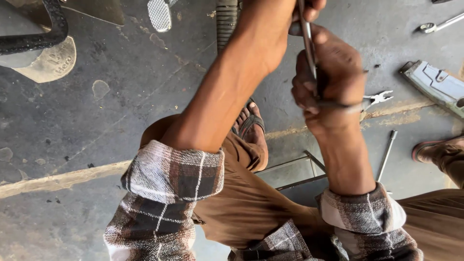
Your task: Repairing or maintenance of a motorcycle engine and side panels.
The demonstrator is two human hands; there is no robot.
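While our right hand (333, 82) grips a tool handle and our left hand (270, 29) pinches the metal rod (308, 43), both fingers closed, work looks midway.

The person looks down at two bare hands over a grey concrete floor (145, 96). The right hand (333, 82) is closed around a thin metal rod (308, 43) that stands almost straight up. The left hand (270, 29) reaches up to the top edge and touches the same rod higher up; its fingers are partly cut off from sight. Both arms wear rolled-up checked sleeves (169, 183). Below them are brown trousers (251, 203) and a foot in a sandal (251, 128). Pliers (379, 98) lie on the floor just beside the right hand. A spanner (440, 24) lies near the top right corner. A long metal bar (386, 154) lies by the right knee.
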